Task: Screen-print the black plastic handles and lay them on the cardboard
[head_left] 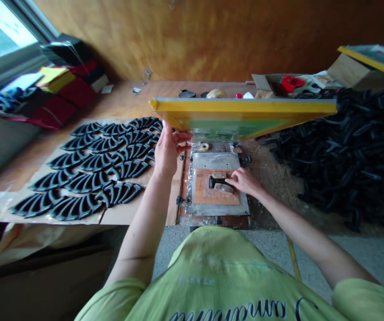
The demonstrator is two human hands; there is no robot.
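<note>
My left hand [167,151] is at the left corner of a raised yellow-edged screen-printing frame [245,106], thumb up against its edge and fingers beneath it. The frame is tilted above a metal base plate [216,159]. On that plate lies a wooden board with a small fixture [223,187]. A black plastic part [219,181] rests in the fixture, and my right hand [243,182] pinches its right end between thumb and fingers.
Rows of similar black parts [88,167] lie on cardboard to the left. A large heap of loose black parts [342,147] covers the right side. Boxes [68,84] stand by the window, and an open carton [265,84] is at the back right.
</note>
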